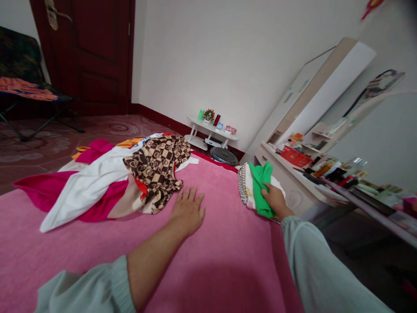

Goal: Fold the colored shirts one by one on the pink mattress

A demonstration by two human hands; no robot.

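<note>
1. The left hand (189, 213) lies palm down on the pink bedspread (211, 261), its fingers slightly spread and gripping nothing.
2. Just beyond its fingertips is the hem of a brown-and-cream checked garment (161, 161) with a red-orange trim.
3. The right hand (276, 199) has its fingers bent in narrowly on a fold of a green garment (260, 184), holding it.
4. That green garment rests, rumpled, on top of a folded clothes stack (243, 187) near the right edge of the bedspread, well apart from the left hand.
5. The checked garment lies over a loose heap on the left: a white garment (94, 178), magenta cloth (45, 188) and orange cloth (129, 142) among others.
6. At the right, the vanity tabletop (276, 156) carries a red basket (295, 156) and many small containers, probably cosmetics, though they are too blurred to name surely.
7. By the far wall, a low white stand (211, 127) holds a potted plant (209, 115) and a green canister (201, 114).
8. A folding chair (19, 54) with a salmon cloth (28, 89) stands before a dark red door (97, 56).
</note>
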